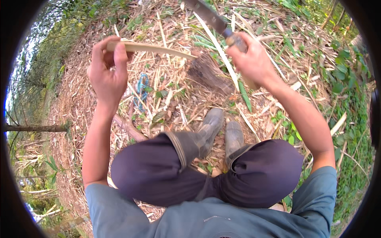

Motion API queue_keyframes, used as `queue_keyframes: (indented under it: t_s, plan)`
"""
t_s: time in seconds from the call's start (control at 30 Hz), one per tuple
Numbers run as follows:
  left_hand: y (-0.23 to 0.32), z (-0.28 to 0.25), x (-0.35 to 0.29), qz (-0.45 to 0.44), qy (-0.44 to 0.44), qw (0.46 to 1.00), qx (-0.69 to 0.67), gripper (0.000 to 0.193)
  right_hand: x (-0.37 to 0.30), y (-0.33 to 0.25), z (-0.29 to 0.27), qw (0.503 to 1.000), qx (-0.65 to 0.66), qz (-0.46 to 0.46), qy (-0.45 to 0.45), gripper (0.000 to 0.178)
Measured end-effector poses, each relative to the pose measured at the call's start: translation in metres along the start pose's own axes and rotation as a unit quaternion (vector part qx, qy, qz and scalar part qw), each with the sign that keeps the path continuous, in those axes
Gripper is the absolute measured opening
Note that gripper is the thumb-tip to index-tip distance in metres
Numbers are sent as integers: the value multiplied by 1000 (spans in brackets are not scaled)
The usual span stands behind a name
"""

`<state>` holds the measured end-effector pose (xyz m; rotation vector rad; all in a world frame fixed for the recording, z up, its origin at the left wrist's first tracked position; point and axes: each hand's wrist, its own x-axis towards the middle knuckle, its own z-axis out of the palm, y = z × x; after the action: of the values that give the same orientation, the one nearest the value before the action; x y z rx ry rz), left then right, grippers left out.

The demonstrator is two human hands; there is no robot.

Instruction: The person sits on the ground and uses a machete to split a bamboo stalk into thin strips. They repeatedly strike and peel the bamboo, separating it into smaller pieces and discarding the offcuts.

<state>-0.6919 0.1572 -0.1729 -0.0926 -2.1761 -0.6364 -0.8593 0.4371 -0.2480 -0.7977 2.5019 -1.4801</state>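
My left hand (109,71) is closed around one end of a pale, flat wooden strip (158,49), fingers and thumb pinching it. The strip runs to the right, and its other end reaches the top of a dark wood stump (208,73); whether it rests on it I cannot tell. In my right hand (252,63) is the handle of a machete (210,18), fingers wrapped round it. Its dark blade points up and to the left, raised beyond the stump and partly cut off by the picture's top edge.
Wood chips and shavings (170,107) cover the ground. A tangled blue cord (141,91) lies left of the stump. Long pale strips (216,43) lie around it. My boots (212,123) stand just in front. Green plants (343,71) grow at the right, and a thin branch (37,128) juts in at the left.
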Motion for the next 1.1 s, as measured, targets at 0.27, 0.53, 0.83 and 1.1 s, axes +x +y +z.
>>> queue_keyframes:
  t_s: [0.27,0.53,0.83,1.1]
  plan:
    - [19,-9,-15,-153,16,986,-57,16,5,-42,43,977,46,-126,-167,32]
    - [28,-22,-22,-197,-30,977,-74,17,23,-44,76,949,29,-258,-179,40]
    - [17,-22,-47,-151,-28,988,26,27,27,-53,80,951,34,-177,-250,34]
    - [10,-8,-79,-160,66,985,22,26,19,-15,96,964,-59,-87,-244,28]
